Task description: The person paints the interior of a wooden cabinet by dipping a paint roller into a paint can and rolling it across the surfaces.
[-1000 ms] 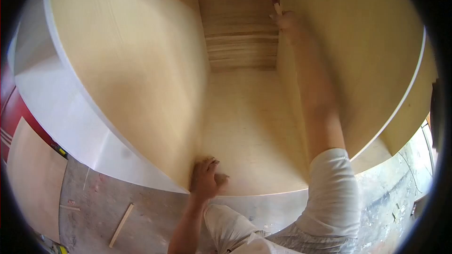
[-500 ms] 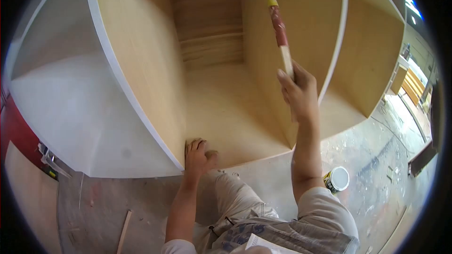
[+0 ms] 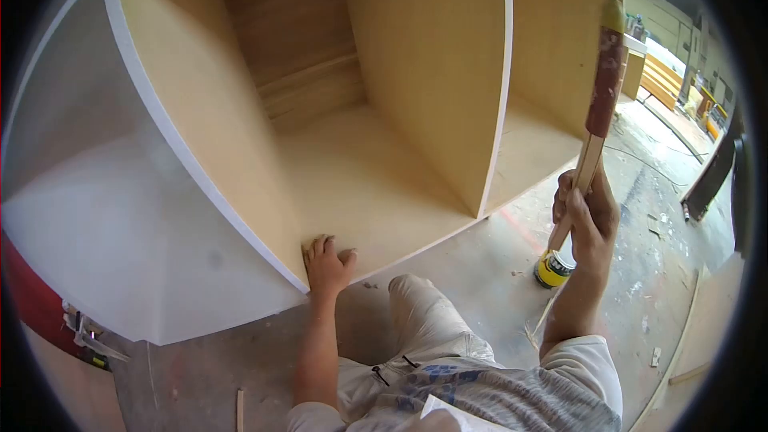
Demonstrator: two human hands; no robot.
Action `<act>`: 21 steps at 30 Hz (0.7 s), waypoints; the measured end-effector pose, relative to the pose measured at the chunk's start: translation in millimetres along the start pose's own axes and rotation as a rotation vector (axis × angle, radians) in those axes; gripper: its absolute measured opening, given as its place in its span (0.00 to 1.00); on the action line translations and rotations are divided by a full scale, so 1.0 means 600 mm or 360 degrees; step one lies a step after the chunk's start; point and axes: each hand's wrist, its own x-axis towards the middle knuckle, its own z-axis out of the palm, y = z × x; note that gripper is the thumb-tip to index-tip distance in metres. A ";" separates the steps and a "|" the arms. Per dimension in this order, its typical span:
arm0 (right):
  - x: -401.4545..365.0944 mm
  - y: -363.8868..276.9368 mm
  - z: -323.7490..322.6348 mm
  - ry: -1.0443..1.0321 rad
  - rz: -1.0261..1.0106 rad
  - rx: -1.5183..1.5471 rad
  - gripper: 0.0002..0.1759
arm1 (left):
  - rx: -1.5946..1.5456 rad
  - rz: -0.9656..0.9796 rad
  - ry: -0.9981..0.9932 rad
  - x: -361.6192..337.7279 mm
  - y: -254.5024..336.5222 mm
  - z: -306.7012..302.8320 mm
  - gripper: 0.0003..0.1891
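The right hand (image 3: 590, 212) is clamping its fingers around a long-handled tool (image 3: 606, 84) before the cabinet's (image 3: 506, 72) right side; the left hand (image 3: 326, 270), thumb apart, is resting just inside the cabinet. A tin (image 3: 553, 272), contents unclear, is standing before it.

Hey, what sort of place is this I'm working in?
Probably a woodworking or furniture-finishing workshop, judging by the open wooden cabinet, the yellow-and-black can and the white-speckled concrete floor.

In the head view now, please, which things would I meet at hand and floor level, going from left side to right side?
Red surface → thin wood strip → left hand → trousered knee → right hand closed around the tool handle.
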 end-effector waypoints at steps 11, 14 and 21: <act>-0.077 -0.047 -0.069 -0.0251 0.0031 -0.0252 0.34 | -0.0071 -0.0050 -0.0052 -0.003 -0.008 0.010 0.32; -0.027 -0.013 0.007 -0.0388 0.0148 -0.0860 0.34 | -0.0047 -0.0076 -0.0091 -0.005 -0.007 0.011 0.32; 0.270 0.113 0.326 -0.0706 0.0021 -0.1198 0.28 | -0.0031 -0.0041 -0.0061 -0.001 -0.009 0.006 0.32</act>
